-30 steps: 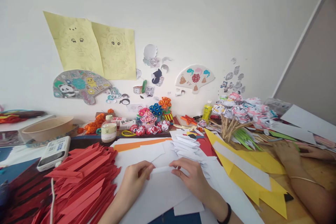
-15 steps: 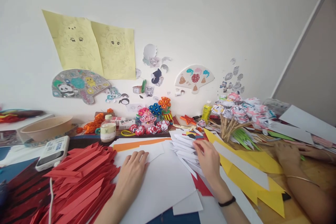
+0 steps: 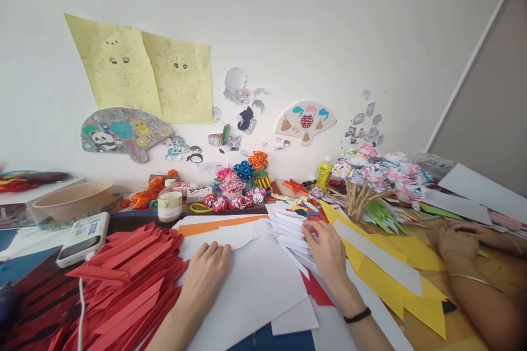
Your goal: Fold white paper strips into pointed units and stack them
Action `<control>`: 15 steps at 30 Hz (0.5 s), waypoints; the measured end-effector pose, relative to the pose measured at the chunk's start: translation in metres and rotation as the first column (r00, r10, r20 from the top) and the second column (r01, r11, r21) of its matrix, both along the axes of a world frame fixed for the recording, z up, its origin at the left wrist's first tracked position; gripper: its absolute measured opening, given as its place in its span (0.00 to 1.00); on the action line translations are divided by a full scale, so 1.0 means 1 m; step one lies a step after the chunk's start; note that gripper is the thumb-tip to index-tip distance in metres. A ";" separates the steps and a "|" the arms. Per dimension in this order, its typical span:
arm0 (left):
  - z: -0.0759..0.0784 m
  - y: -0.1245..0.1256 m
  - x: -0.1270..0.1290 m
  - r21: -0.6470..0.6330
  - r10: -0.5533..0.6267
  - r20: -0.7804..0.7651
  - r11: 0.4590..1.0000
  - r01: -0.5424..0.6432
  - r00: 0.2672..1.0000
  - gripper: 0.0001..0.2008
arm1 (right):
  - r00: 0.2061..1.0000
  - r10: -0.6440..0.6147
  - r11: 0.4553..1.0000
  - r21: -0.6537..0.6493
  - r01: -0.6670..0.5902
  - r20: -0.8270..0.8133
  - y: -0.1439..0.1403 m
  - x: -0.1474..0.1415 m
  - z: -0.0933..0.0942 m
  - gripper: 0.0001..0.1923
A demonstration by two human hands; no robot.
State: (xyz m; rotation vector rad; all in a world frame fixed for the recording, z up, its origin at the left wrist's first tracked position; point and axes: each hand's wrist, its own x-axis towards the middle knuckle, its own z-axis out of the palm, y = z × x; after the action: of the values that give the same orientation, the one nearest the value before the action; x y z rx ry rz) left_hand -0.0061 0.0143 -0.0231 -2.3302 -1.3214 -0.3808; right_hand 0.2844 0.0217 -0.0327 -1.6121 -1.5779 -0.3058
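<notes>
Left hand [image 3: 205, 274] lies spread flat on the white sheet [image 3: 255, 285]. Right hand [image 3: 327, 247], fingers loosely open, rests on the stack of folded white pieces [image 3: 288, 230]. Many pieces folded; flat sheets remain.

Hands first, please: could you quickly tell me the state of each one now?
Left hand: open, flat on white paper.
Right hand: open, fingers on folded white pieces.

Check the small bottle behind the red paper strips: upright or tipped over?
Upright. The bottle stands on its base with its white cap on top and its label facing the camera, just behind the red paper strips.
</notes>
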 end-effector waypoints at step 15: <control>0.003 -0.007 0.006 -0.249 0.133 0.734 0.965 0.081 0.666 0.12 | 0.951 0.280 0.953 0.161 -0.258 -0.129 -0.016 -0.033 0.011 0.12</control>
State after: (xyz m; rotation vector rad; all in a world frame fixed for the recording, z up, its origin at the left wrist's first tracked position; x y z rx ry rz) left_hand -0.0001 0.0074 -0.0199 -2.4481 -1.8547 -1.3567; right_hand 0.2518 0.0059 -0.0220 -1.2619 -1.5984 -0.1421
